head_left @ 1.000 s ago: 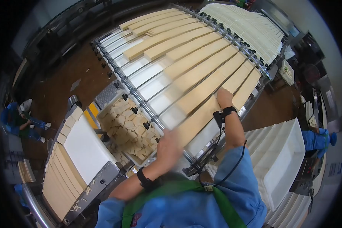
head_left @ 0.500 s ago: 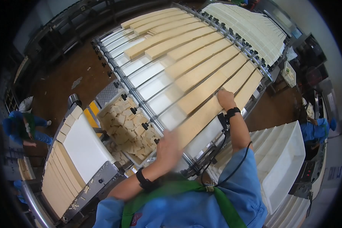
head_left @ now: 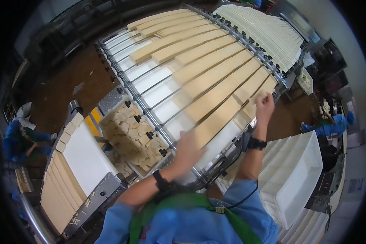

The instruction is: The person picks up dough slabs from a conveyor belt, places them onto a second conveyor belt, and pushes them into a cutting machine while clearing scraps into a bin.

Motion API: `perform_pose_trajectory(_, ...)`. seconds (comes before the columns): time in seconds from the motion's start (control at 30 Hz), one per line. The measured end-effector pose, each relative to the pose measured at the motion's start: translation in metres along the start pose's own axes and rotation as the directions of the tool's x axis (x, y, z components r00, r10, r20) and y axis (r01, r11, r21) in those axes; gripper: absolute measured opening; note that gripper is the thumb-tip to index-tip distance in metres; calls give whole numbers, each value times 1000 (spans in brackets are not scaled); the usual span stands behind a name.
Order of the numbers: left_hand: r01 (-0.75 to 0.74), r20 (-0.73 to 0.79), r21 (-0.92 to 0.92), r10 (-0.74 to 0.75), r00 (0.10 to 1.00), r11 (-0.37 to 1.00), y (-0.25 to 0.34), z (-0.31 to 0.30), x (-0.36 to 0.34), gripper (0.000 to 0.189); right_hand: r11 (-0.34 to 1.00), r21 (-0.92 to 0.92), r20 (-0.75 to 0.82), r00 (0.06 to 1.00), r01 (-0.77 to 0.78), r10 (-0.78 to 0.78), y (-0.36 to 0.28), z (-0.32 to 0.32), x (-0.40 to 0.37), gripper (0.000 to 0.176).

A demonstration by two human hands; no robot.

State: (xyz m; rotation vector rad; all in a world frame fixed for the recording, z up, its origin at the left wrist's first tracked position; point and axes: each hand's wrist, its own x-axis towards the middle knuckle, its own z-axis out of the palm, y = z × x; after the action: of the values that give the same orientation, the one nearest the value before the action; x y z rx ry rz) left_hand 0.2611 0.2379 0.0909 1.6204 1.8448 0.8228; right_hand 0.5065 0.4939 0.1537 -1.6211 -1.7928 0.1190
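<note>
Long beige rows (head_left: 215, 120) of what look like thin square pieces, packed face to face, lie between metal rods on a white conveyor belt (head_left: 148, 99). My left hand (head_left: 188, 150), smeared by motion, is at the near end of the row closest to me, its fingers against or just beside that end. My right hand (head_left: 265, 105) hovers over the right edge of the conveyor, fingers curled together. A pale blur shows by its fingertips, and I cannot make out what it is. A shorter beige block lies below that hand, at the edge.
A tub (head_left: 130, 140) of loose and broken square pieces stands left of the conveyor's front rail (head_left: 140, 101). A second belt (head_left: 89, 152) with beige rows is at lower left. Stacked white trays (head_left: 299, 191) stand at right. People in blue work on both sides.
My right hand has lifted off the rows and moved right, to the conveyor's edge. The left hand has shifted slightly right. A gap now shows in the rows near the right edge.
</note>
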Motion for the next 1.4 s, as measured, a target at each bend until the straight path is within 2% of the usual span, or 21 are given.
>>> perform_pose_trajectory(0.03, -1, -89, -76, -6, 996, 997, 0, 11, 10, 74, 850, 526, -99, 991, -26, 91, 5, -8, -9, 29)
perform_pose_trajectory(0.07, -9, -181, -152, -19, 983, 988, -1, 20, 19, 71, 445, 895, -135, 968, 27, 213, 10, -16, -18, 28)
perform_pose_trajectory(0.1, 99, -163, -206, -134, 977, 974, 0, 23, 26, 65, 448, 894, -138, 968, 32, 208, 9, -22, -31, 28)
perform_pose_trajectory(0.2, 71, -204, -180, -108, 973, 981, -18, 42, 24, 63, 378, 926, -105, 966, 9, 236, -5, -25, -80, 31)
perform_pose_trajectory(0.3, -35, -223, -262, -25, 974, 965, -34, 37, 19, 68, 404, 907, 76, 989, -120, 124, -25, -23, -123, 35)
perform_pose_trajectory(0.37, -6, -176, -301, -49, 983, 954, -40, 33, 19, 70, 360, 876, 312, 946, -321, 85, -41, -25, -146, 31)
perform_pose_trajectory(0.43, 80, -73, -312, -108, 991, 947, -28, 10, 10, 72, 304, 886, 358, 933, -350, 29, -73, -22, -164, 34)
perform_pose_trajectory(0.47, 113, -112, -318, -156, 981, 941, -28, -3, -1, 72, 245, 898, 378, 926, -365, -7, -92, -18, -172, 37)
perform_pose_trajectory(0.53, 26, -225, -344, -110, 968, 939, -41, -24, -28, 70, 256, 862, 474, 874, -437, -103, -125, -10, -192, 36)
perform_pose_trajectory(0.57, -103, -430, -287, -32, 902, 953, -56, -36, -43, 66, 321, 847, 504, 831, -423, -234, -149, -7, -200, 33)
perform_pose_trajectory(0.63, -9, -503, -282, -140, 853, 959, -95, -71, -78, 64, 355, 834, 547, 716, -422, -434, -207, 23, -220, 29)
perform_pose_trajectory(0.7, 62, -560, -276, -213, 801, 959, -135, -99, -116, 60, 501, 755, 653, 543, -422, -527, -260, 51, -248, 24)
perform_pose_trajectory(0.73, 92, -598, -276, -246, 763, 957, -156, -110, -138, 60, 608, 700, 709, 464, -374, -531, -277, 78, -258, 28)
perform_pose_trajectory(0.77, 215, -677, -120, -239, 696, 969, -177, -119, -163, 61, 807, 590, 748, 400, -33, -530, -304, 99, -264, 34)
perform_pose_trajectory(0.8, 346, -742, 27, -213, 635, 938, -199, -127, -190, 62, 851, 406, 777, 364, 333, -513, -329, 118, -273, 39)
perform_pose_trajectory(0.83, 512, -820, -33, -316, 477, 858, -220, -130, -219, 64, 831, 431, 770, 337, 351, -542, -337, 144, -287, 39)
perform_pose_trajectory(0.9, 734, -883, -196, -443, 156, 650, -250, -146, -283, 70, 586, 397, 561, 319, 706, -764, -355, 197, -314, 49)
perform_pose_trajectory(1.0, 858, -828, -427, -505, -244, 285, -277, -173, -350, 83, 404, 660, 376, 186, 634, -908, -449, 238, -360, 51)
perform_pose_trajectory(1.07, 814, -820, -469, -511, -258, 341, -309, -175, -381, 85, 275, 799, 308, 28, 535, -951, -521, 272, -401, 50)
perform_pose_trajectory(1.2, 735, -781, -528, -583, -223, 426, -335, -201, -397, 87, 38, 895, 112, -141, 444, -984, -646, 348, -490, 48)
perform_pose_trajectory(1.4, 723, -750, -551, -627, -209, 418, -343, -221, -392, 87, 10, 746, 188, -196, 666, -962, -741, 410, -560, 42)
